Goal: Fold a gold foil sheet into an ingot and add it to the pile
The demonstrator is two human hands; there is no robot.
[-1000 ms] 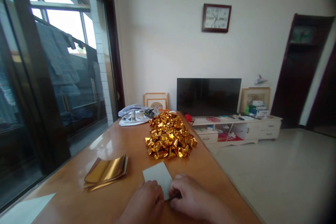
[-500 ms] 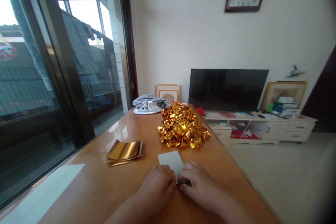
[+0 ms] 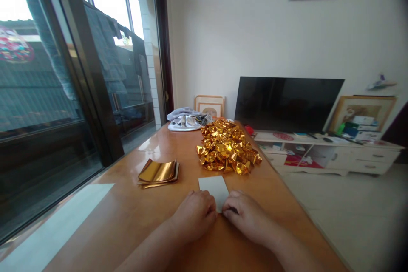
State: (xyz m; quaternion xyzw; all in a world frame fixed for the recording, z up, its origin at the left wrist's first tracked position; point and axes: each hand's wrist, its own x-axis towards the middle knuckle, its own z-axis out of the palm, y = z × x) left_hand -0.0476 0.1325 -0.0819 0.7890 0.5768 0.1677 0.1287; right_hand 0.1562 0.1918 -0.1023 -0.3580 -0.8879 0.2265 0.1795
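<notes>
Both my hands rest on the wooden table, pressed on the near end of a pale sheet of paper that lies white side up. My left hand is curled with its fingertips on the sheet's near left edge. My right hand is curled too, pinching the sheet's near right corner. A heap of folded gold foil pieces lies just beyond the sheet. To the left sits a small stack of flat gold foil sheets.
A bundled grey-white cloth lies at the table's far end. Glass sliding doors run along the left. On the right are a television, a low white cabinet and open tiled floor.
The view has swung left and down, so everything sits further right and higher in the picture. My hands stay on the sheet's near end, folding it; less of the sheet shows now.
</notes>
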